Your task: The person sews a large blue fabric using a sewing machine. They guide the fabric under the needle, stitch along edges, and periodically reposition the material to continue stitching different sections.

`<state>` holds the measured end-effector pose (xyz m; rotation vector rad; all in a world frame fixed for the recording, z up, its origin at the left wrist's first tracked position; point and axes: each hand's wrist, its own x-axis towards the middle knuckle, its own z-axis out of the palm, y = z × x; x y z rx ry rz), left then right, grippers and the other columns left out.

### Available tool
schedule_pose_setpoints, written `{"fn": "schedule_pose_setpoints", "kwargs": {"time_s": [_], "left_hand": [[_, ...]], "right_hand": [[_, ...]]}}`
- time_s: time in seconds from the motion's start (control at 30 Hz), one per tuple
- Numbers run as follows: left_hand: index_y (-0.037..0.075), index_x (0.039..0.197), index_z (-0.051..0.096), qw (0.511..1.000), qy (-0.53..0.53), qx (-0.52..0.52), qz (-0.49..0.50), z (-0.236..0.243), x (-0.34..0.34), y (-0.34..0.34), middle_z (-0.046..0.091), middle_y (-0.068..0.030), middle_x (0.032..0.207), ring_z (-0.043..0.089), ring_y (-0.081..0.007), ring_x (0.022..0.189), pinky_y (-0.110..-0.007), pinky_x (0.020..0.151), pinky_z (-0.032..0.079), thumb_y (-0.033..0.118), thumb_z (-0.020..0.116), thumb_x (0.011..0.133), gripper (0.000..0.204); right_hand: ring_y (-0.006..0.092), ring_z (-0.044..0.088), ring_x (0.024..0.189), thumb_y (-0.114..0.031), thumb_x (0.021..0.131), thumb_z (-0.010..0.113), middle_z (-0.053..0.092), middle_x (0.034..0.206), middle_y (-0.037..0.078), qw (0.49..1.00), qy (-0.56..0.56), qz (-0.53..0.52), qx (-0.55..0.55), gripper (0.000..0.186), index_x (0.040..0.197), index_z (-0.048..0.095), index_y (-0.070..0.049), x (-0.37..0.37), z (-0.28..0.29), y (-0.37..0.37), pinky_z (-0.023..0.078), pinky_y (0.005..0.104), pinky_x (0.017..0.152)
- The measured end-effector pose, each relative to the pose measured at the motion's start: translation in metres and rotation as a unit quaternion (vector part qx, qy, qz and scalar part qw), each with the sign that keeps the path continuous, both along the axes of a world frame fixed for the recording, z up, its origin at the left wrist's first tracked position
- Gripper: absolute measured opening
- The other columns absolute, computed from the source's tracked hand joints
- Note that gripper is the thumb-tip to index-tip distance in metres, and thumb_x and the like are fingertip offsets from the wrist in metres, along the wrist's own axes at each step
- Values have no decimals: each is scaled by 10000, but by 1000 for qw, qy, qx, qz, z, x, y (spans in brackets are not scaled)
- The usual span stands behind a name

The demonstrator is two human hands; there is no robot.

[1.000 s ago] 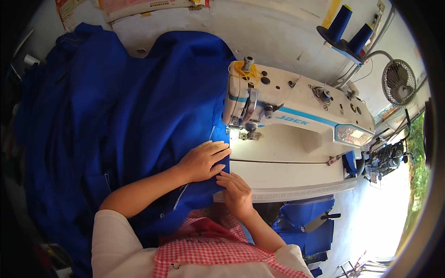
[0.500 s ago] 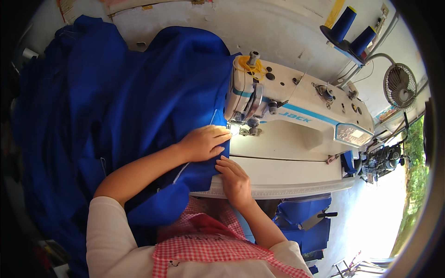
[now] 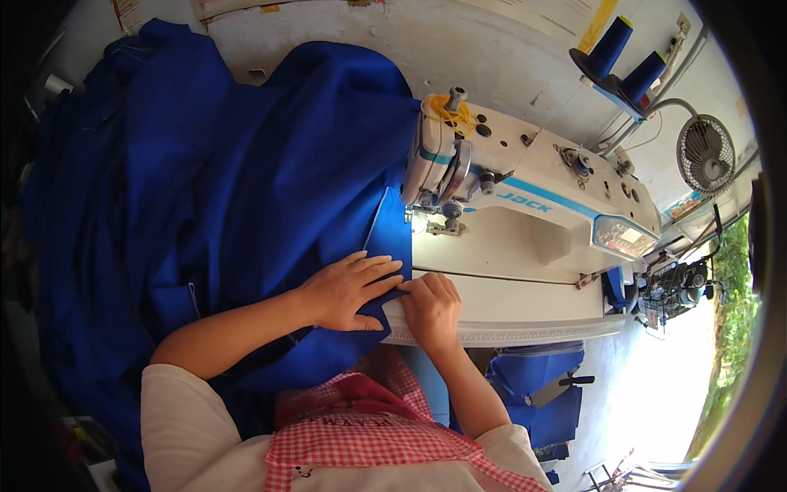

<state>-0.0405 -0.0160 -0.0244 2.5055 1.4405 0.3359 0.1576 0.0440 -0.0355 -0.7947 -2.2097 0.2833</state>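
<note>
A large blue cloth (image 3: 270, 180) lies in folds to the left of the white sewing machine (image 3: 533, 180), its right edge running beside the lit needle area. My left hand (image 3: 351, 289) rests flat on the cloth near this edge, fingers spread. Just to its right, my right hand (image 3: 432, 307) has thumb and fingers pinched at the cloth's edge, over the front of the machine bed. A pale stitched line (image 3: 376, 218) shows on the cloth beyond my left fingers.
Two blue thread cones (image 3: 609, 47) stand on a holder at the back right, near a small fan (image 3: 706, 156). The sewing table's front edge (image 3: 525, 330) curves below the machine. More blue cloth pieces (image 3: 537, 369) are stacked under it, with a black-handled tool on them.
My left hand has slid toward me, away from the needle area. My right hand has shifted slightly right, and its fingers have closed on the cloth's edge.
</note>
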Motion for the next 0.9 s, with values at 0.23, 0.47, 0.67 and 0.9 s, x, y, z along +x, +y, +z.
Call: {"fn": "schedule_pose_setpoints", "kwargs": {"time_s": [0.23,0.47,0.67,0.9], "left_hand": [[99,1419,431,999,7,30,-33,-1,-21,23,344,-104,1519,309,-275,1415,-498,1151,262,421,640,840,695],[95,1334,536,989,-7,115,-91,-10,-38,34,507,-66,1406,453,-216,1314,-464,1137,300,307,616,865,522],[102,1246,613,978,-66,150,-131,-15,-44,49,595,-60,1301,540,-214,1213,-440,1076,399,217,652,832,432],[85,1200,635,973,-71,163,-150,-12,-56,85,617,-78,1251,571,-230,1164,-393,1018,457,137,635,803,400]], "right_hand": [[253,597,766,-65,643,761,601,798,40,1000,-9,-6,-9,195,813,667,-75,-12,-1,14,489,374,707],[260,617,825,-39,692,741,662,890,50,999,-8,33,-10,173,855,685,-55,-12,1,15,508,372,756],[256,616,827,-33,768,684,665,886,53,998,-28,39,30,98,862,673,-54,-13,3,21,498,387,810],[238,618,861,-67,820,650,674,939,65,996,-48,16,79,89,906,664,-50,-27,2,47,479,395,813]]}}
